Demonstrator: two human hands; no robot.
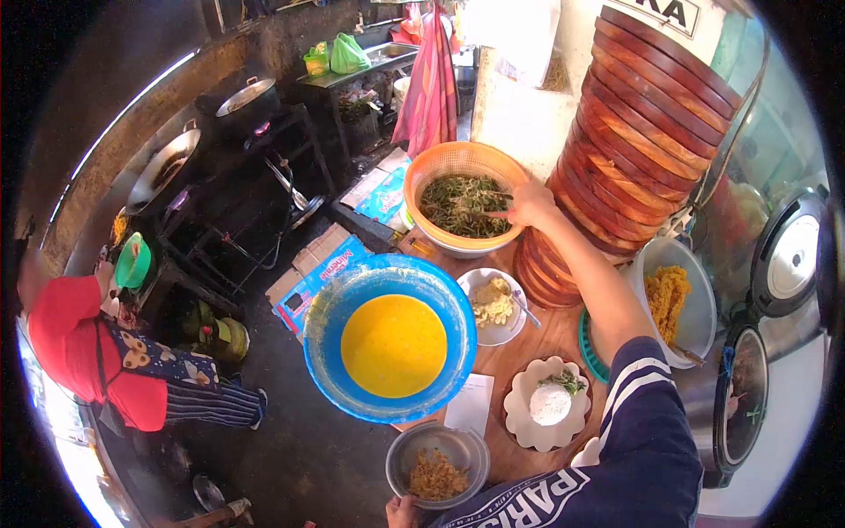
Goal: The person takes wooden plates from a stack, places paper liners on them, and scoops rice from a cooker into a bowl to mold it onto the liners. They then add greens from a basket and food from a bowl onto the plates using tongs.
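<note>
My right hand (532,206) reaches over the rim of an orange colander (425,160), its fingers closed and pointing into dark shredded greens (462,201); what they grip, I cannot tell. My left hand (402,511) holds the rim of a grey bowl (480,458) at the near table edge. Orange-brown shredded food (437,475) lies in that bowl. Between my arms, a scalloped white plate (521,424) carries a white rice mound (550,405) and a few greens (563,380).
A blue basin (321,339) of yellow liquid overhangs the table's left side. Nearby are a white bowl (506,334) with a spoon, stacked wooden plates (634,132) and a white tub (695,273) of yellow food. Another person (75,343) stands left, near pans (165,167) on stoves.
</note>
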